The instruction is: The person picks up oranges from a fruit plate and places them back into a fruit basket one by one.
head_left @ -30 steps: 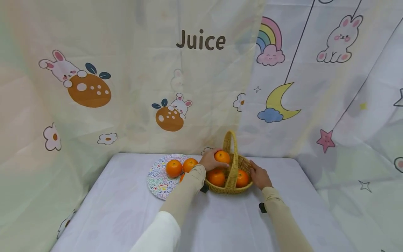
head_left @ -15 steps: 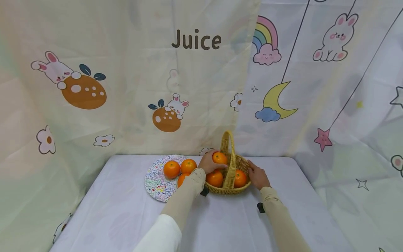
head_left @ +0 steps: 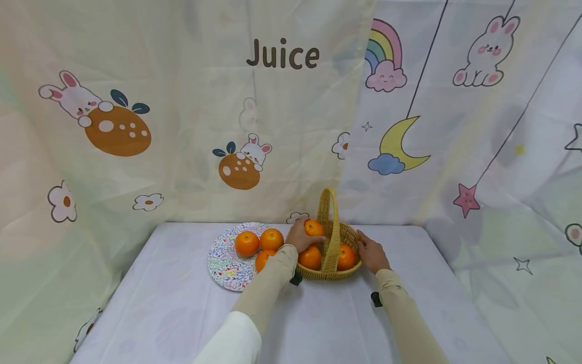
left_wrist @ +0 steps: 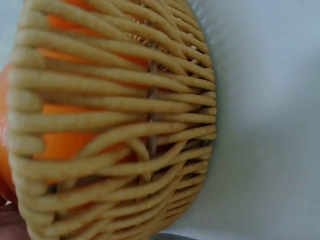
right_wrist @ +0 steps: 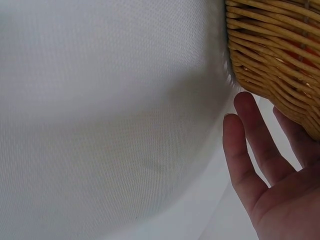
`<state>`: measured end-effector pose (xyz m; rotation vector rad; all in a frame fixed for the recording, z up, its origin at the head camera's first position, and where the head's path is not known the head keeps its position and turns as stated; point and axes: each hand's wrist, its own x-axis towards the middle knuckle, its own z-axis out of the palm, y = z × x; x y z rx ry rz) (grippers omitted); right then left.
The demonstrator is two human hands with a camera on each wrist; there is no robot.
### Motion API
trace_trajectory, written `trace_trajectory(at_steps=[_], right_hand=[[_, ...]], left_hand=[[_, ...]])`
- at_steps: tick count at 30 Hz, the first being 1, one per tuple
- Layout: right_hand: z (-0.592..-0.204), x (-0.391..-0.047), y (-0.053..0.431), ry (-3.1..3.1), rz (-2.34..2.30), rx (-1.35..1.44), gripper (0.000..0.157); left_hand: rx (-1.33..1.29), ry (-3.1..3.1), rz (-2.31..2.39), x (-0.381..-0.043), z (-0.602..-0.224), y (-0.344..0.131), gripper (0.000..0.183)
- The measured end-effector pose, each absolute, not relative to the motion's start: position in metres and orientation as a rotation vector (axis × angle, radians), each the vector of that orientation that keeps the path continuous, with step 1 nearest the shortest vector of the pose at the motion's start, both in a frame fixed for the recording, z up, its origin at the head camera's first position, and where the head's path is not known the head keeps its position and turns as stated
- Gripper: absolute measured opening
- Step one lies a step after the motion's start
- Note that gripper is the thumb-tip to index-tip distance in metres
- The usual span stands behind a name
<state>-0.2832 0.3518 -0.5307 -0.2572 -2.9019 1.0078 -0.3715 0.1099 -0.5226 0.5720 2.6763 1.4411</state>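
Observation:
In the head view, my left hand [head_left: 298,235] grips an orange [head_left: 313,227] at the left end of the wicker basket [head_left: 335,235], thumb stretched along its near side. Below it lies a second orange [head_left: 310,258], and a third orange [head_left: 347,257] sits right of the handle. The left wrist view shows the woven wall [left_wrist: 115,105] close up, orange skin [left_wrist: 67,142] showing through the gaps. My right hand [head_left: 374,253] holds the basket's right rim. In the right wrist view, two of its fingers [right_wrist: 261,140] stretch apart from the wicker; its thumb is hidden.
Left of the basket lies a round speckled plate [head_left: 225,258] with three oranges [head_left: 247,244], partly behind my left forearm. A white cloth covers the table [head_left: 182,303]. A printed curtain [head_left: 195,126] hangs right behind the table's back edge.
The gripped orange has shifted slightly left relative to the basket handle, together with my left hand. My right hand stays at the rim. The head view has turned a little.

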Motion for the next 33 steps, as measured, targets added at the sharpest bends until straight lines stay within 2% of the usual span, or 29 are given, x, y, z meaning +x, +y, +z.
trace_trajectory(at_steps=[14,21,25,33], right_hand=[[-0.528,-0.284,0.349,-2.859,0.984,-0.189,0.05],[-0.527,-0.284,0.348,-2.857,0.978,-0.193,0.05],[-0.529,-0.283,0.349,-2.864,0.981,-0.202,0.051],[-0.53,-0.28,0.352,-2.871,0.975,-0.194,0.05]], left_hand=[[0.528,2.637,1.421,-0.37,-0.526,0.112,0.089],[0.514,2.686,1.371,-0.368,-0.521,0.114,0.078],[0.491,2.708,1.289,-0.367,-0.52,0.114,0.078],[0.578,2.766,1.115,-0.373,-0.517,0.114,0.075]])
